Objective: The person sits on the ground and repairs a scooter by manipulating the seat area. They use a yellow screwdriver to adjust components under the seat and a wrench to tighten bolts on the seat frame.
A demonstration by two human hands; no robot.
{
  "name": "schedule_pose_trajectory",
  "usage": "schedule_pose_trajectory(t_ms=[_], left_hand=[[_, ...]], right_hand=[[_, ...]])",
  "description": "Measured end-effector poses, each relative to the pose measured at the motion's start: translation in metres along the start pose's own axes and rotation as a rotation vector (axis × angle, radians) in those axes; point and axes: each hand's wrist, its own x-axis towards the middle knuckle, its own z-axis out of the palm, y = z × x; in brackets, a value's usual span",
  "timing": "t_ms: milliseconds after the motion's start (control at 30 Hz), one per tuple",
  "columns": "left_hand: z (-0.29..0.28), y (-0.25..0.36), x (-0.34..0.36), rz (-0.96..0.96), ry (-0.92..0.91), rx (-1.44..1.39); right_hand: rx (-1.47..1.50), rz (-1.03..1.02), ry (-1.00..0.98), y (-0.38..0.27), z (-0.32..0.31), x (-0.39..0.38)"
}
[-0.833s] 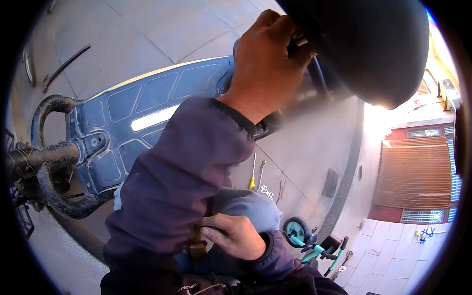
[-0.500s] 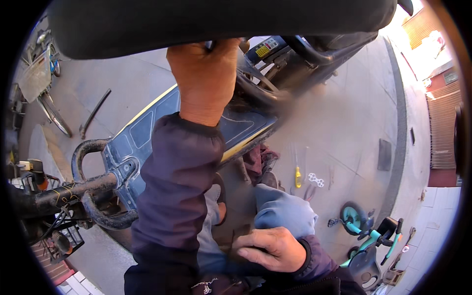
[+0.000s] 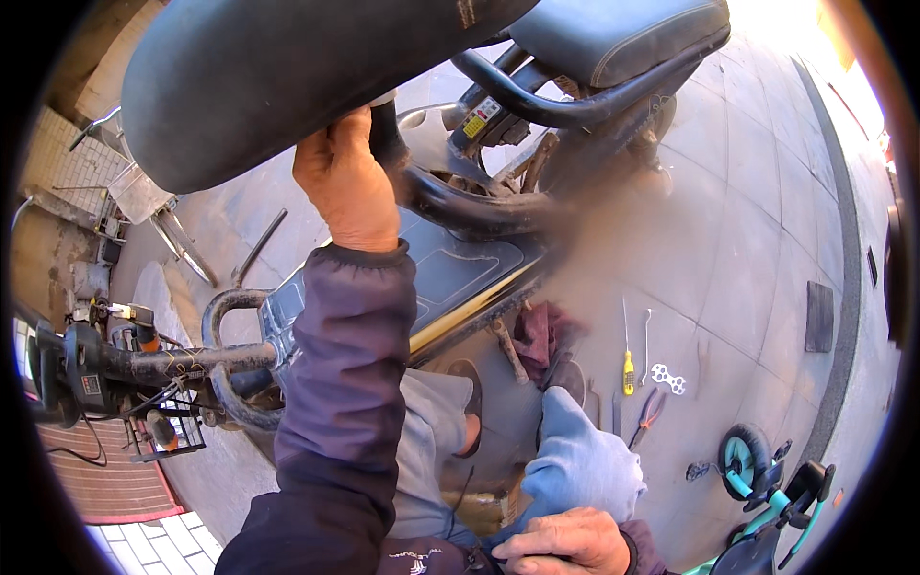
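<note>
My left hand [image 3: 345,177] is raised with fingers wrapped round something beneath a black padded seat [image 3: 307,62], beside a curved black frame tube [image 3: 470,206] of an electric scooter. Its contact point is partly hidden by the seat. The dusty grey-blue footboard [image 3: 450,273] lies behind my left sleeve. My right hand [image 3: 565,546] rests low at my lap with curled fingers; what is in them cannot be made out. A dark red cloth [image 3: 537,340] lies by my feet.
A yellow-handled screwdriver [image 3: 628,374], a flat multi-hole spanner [image 3: 668,379] and pliers [image 3: 650,412] lie on the paving at right. A small turquoise cycle [image 3: 743,460] stands lower right. A bicycle [image 3: 177,240] is upper left. A second seat [image 3: 613,38] is at the top.
The view has swung, showing more of the scooter's rear and the ground tools. My left hand and the seat above it now appear further left; my right hand appears lower.
</note>
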Motion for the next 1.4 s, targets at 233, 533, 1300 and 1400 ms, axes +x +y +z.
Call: schedule_pose_trajectory(t_ms=[233, 533, 1300, 1400], left_hand=[[0.003, -0.003, -0.005, -0.056, 0.005, -0.185], [-0.002, -0.004, -0.002, -0.049, -0.054, -0.233], [-0.003, -0.01, 0.0, -0.028, -0.071, -0.277], [-0.008, -0.011, 0.001, 0.011, -0.109, -0.061]], right_hand=[[0.103, -0.022, -0.035, 0.007, -0.007, 0.003], [0.125, -0.045, -0.061, 0.012, -0.005, 0.014], [0.159, -0.033, -0.046, 0.014, 0.004, 0.028], [0.13, -0.007, -0.037, 0.011, 0.004, 0.024]])
